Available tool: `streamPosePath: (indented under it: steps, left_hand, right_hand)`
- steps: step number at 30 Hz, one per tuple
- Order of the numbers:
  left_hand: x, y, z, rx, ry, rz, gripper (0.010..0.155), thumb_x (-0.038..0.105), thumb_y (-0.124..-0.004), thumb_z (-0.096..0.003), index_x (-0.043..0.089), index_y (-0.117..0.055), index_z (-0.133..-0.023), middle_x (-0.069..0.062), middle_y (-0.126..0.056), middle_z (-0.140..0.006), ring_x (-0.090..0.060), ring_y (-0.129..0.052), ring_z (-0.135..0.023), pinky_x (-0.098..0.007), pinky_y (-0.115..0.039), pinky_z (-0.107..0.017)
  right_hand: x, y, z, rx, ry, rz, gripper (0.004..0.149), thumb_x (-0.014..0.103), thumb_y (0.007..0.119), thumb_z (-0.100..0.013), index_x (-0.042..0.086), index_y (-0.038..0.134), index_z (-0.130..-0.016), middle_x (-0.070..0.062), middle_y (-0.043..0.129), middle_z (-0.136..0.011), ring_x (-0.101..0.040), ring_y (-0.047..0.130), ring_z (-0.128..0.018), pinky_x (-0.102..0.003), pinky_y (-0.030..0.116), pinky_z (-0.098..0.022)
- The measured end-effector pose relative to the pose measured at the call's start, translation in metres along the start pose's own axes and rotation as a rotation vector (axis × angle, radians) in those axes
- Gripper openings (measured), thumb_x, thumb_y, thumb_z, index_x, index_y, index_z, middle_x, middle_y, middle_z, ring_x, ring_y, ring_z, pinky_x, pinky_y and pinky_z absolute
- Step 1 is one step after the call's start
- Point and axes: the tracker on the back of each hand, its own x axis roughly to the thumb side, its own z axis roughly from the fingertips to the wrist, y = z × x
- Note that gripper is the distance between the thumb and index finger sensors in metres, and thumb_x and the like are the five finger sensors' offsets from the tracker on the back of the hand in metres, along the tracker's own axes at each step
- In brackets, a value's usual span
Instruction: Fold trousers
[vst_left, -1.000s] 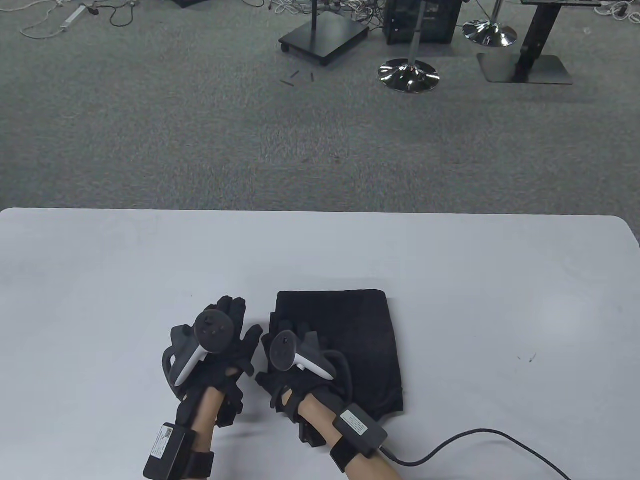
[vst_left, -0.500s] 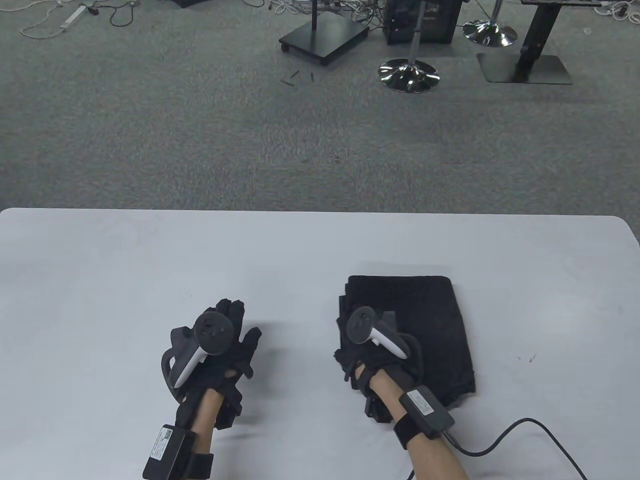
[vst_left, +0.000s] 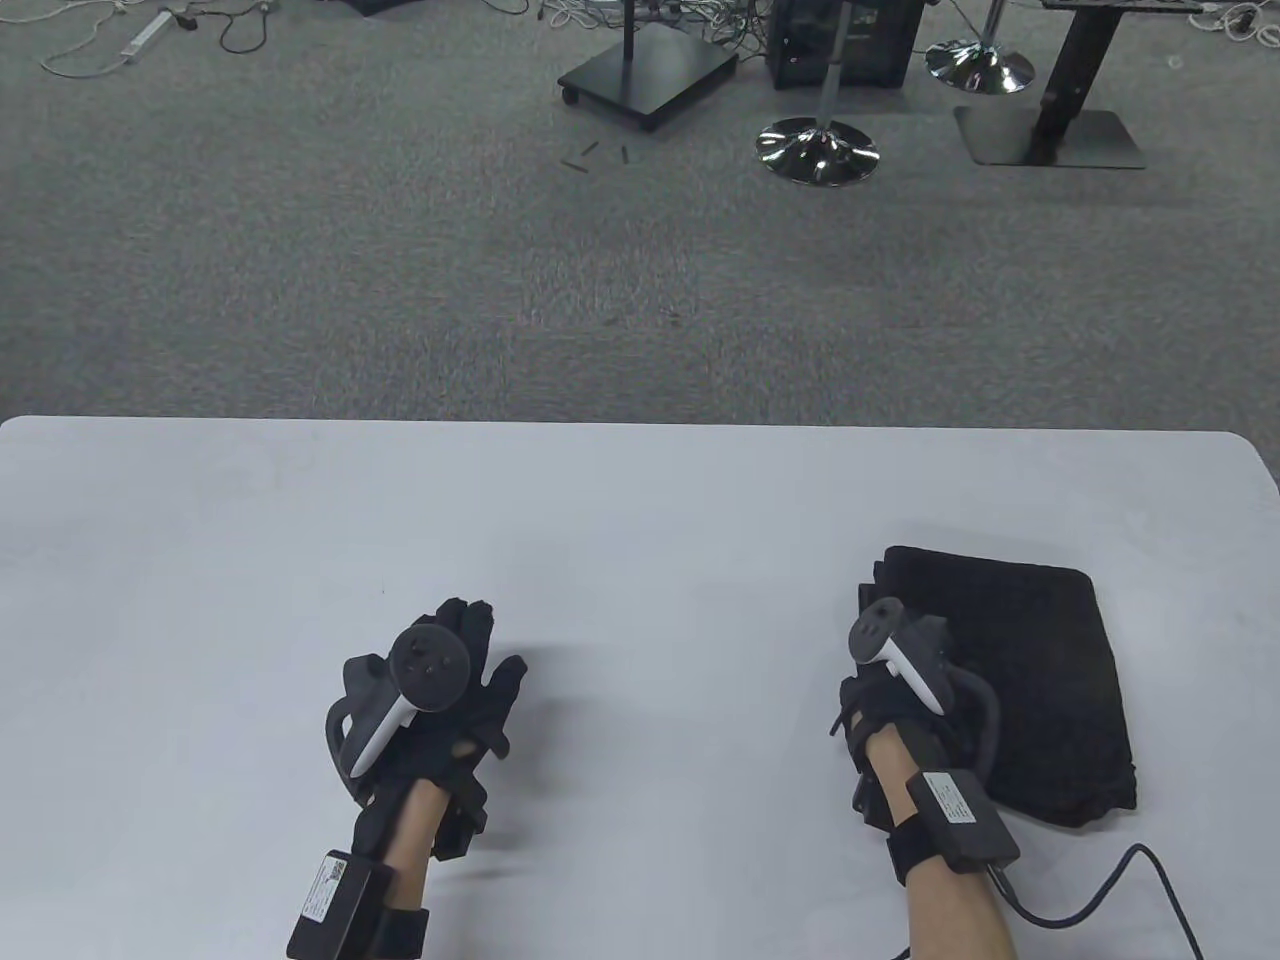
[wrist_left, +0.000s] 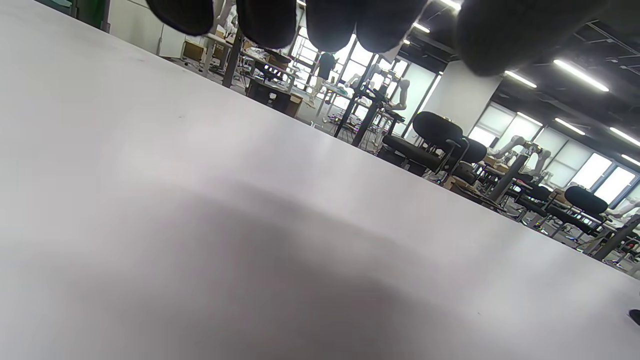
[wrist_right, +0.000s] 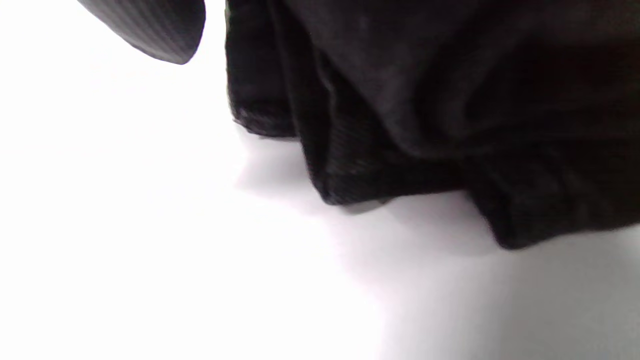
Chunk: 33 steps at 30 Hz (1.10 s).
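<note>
The black trousers (vst_left: 1030, 680) lie folded into a compact rectangle on the white table (vst_left: 640, 500), at the front right. My right hand (vst_left: 900, 660) rests on their left part; the tracker hides its fingers. In the right wrist view the layered edge of the trousers (wrist_right: 425, 100) lies on the table, and one fingertip (wrist_right: 160, 30) stands apart from the cloth. My left hand (vst_left: 450, 670) is spread open and empty over the bare table at the front left. Its fingertips (wrist_left: 267, 20) hang above the table (wrist_left: 200, 225) in the left wrist view.
A black cable (vst_left: 1130, 880) runs from my right wrist across the table's front right corner. The table's right edge is close to the trousers. Beyond the far edge is carpet with stands and stool bases (vst_left: 818, 150).
My right hand has slid the folded trousers to the right across the table, from beside my left hand to the front right. The left hand has stayed in place.
</note>
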Motion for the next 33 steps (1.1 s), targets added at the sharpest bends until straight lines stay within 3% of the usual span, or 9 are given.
streamPosePath:
  steps: [6,11,17,21,27,33]
  left_hand:
    - [0.001,-0.001,0.001,0.001,-0.009,0.004,0.076,0.067,-0.067,-0.0534,0.037,-0.041,-0.118,0.010,-0.037,-0.125,-0.029,-0.042,-0.122,-0.063,-0.044,-0.085]
    - [0.003,-0.004,0.000,0.003,-0.023,-0.012,0.076,0.068,-0.067,-0.0533,0.038,-0.040,-0.118,0.011,-0.037,-0.125,-0.029,-0.041,-0.122,-0.063,-0.044,-0.085]
    - [0.003,-0.008,0.001,0.021,-0.050,-0.068,0.076,0.068,-0.067,-0.0531,0.039,-0.039,-0.118,0.013,-0.034,-0.125,-0.027,-0.037,-0.123,-0.062,-0.042,-0.086]
    - [-0.001,-0.008,-0.001,0.023,-0.062,-0.074,0.075,0.068,-0.066,-0.0533,0.041,-0.039,-0.118,0.014,-0.033,-0.125,-0.027,-0.034,-0.124,-0.062,-0.040,-0.086]
    - [-0.003,-0.013,-0.002,0.026,-0.052,-0.108,0.077,0.068,-0.067,-0.0531,0.041,-0.035,-0.118,0.016,-0.026,-0.125,-0.024,-0.024,-0.124,-0.062,-0.034,-0.087]
    - [-0.004,-0.016,-0.003,0.027,-0.040,-0.142,0.079,0.068,-0.066,-0.0527,0.042,-0.031,-0.118,0.016,-0.021,-0.125,-0.023,-0.018,-0.123,-0.062,-0.029,-0.087]
  right_hand:
    - [0.034,-0.012,0.025,-0.122,-0.146,-0.002,0.067,0.058,0.063,-0.052,0.042,0.026,-0.106,0.005,0.012,-0.117,-0.033,0.014,-0.111,-0.064,0.023,-0.077]
    - [0.070,-0.028,0.062,-0.243,-0.357,-0.154,0.067,0.059,0.064,-0.052,0.040,0.030,-0.106,0.003,0.016,-0.118,-0.034,0.019,-0.111,-0.064,0.025,-0.076]
    - [0.109,-0.024,0.091,-0.259,-0.551,-0.274,0.066,0.060,0.063,-0.052,0.040,0.032,-0.107,0.003,0.015,-0.117,-0.032,0.015,-0.111,-0.065,0.024,-0.076]
    - [0.116,-0.013,0.091,-0.227,-0.604,-0.290,0.066,0.060,0.063,-0.052,0.041,0.031,-0.107,0.004,0.011,-0.117,-0.031,0.010,-0.110,-0.065,0.022,-0.075]
    - [0.116,0.001,0.081,-0.149,-0.577,-0.241,0.068,0.061,0.062,-0.052,0.041,0.027,-0.107,0.004,0.006,-0.116,-0.029,0.003,-0.109,-0.064,0.018,-0.075]
    - [0.120,0.004,0.083,-0.160,-0.585,-0.201,0.068,0.062,0.062,-0.052,0.041,0.026,-0.106,0.004,0.006,-0.115,-0.029,0.003,-0.109,-0.064,0.016,-0.074]
